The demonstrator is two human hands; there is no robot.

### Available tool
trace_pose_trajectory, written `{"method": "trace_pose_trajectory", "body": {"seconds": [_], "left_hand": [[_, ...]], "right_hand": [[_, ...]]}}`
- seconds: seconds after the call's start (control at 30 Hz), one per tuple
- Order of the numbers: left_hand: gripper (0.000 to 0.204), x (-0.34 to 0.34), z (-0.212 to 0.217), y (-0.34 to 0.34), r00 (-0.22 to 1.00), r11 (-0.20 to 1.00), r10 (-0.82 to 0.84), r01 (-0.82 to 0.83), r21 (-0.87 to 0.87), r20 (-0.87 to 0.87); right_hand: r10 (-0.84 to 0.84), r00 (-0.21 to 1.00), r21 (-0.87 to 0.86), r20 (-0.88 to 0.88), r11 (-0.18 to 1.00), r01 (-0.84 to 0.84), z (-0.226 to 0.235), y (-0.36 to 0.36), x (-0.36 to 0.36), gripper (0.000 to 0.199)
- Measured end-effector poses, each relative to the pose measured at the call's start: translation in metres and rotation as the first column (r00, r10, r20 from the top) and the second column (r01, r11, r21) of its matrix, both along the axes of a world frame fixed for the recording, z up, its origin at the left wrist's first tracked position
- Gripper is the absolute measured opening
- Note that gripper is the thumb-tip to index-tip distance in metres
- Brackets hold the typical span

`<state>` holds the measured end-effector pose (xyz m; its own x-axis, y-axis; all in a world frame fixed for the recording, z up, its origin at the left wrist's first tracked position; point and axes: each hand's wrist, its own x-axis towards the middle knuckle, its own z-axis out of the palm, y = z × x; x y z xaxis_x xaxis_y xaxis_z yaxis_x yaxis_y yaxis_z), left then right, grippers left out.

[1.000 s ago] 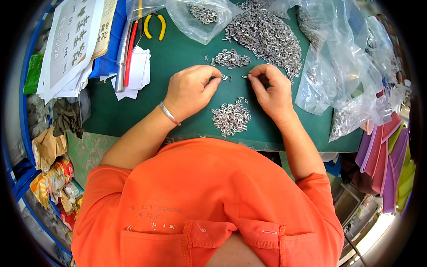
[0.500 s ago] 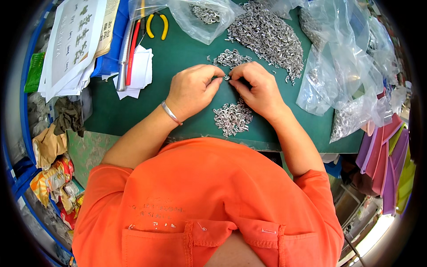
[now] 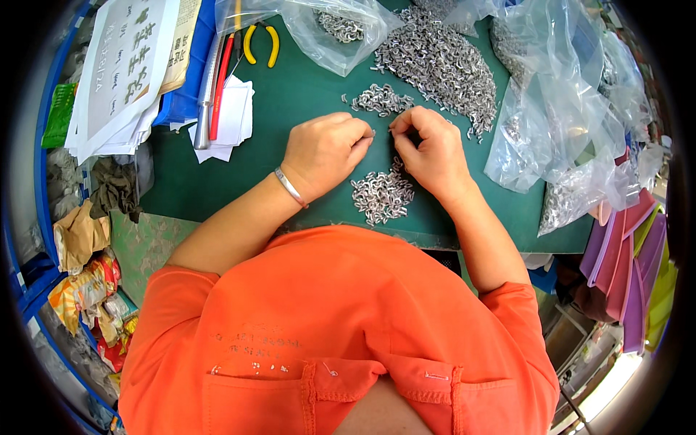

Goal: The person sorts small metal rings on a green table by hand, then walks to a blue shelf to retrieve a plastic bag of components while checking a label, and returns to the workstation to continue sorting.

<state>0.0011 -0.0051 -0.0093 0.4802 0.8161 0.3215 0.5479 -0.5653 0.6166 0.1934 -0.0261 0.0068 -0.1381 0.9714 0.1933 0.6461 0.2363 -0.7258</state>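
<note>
My left hand [image 3: 325,154] is closed in a pinch over the green table. Whatever is between its thumb and forefinger is too small to make out. Just to its right, my right hand [image 3: 433,154] also pinches, its fingertips a short gap from the left ones. Below and between the hands lies a near pile of small curved silvery metal pieces [image 3: 380,199]; a few trail up beside the right hand. Beyond the fingertips is a small heap of greyer metal pieces [image 3: 378,100]. Behind it spreads a large heap of metal pieces [image 3: 438,61].
Clear plastic bags [image 3: 533,119] with metal pieces crowd the right side; another open bag [image 3: 330,51] lies at the back. Yellow-handled pliers [image 3: 273,47], a red stick-like tool [image 3: 220,90] and white paper slips [image 3: 233,116] lie left, by a blue tray [image 3: 180,105].
My hands have drawn slightly apart. The small curved metal piece seen between the fingertips before no longer shows there. The left hand has shifted a little right and nearer to me.
</note>
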Motion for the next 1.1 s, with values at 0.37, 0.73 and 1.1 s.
{"method": "trace_pose_trajectory", "body": {"seconds": [0.37, 0.73, 1.1], "left_hand": [[0.009, 0.0, 0.003, -0.001, 0.999, 1.0, 0.001, -0.001, 0.001, 0.052], [0.013, -0.003, 0.004, 0.0, 0.998, 0.999, 0.007, -0.003, -0.053, 0.066], [0.007, -0.005, 0.002, 0.0, 1.0, 0.999, -0.011, 0.011, -0.043, 0.007]], "right_hand": [[0.017, 1.0, -0.067, -0.025, 0.998, -0.019, 0.01, -0.004, 0.002, 0.01], [0.165, 0.986, 0.052, 0.017, 0.985, -0.165, 0.003, -0.006, 0.001, 0.013], [0.226, 0.973, 0.125, 0.04, 0.965, -0.229, 0.0, 0.001, -0.013, 0.019]]}}
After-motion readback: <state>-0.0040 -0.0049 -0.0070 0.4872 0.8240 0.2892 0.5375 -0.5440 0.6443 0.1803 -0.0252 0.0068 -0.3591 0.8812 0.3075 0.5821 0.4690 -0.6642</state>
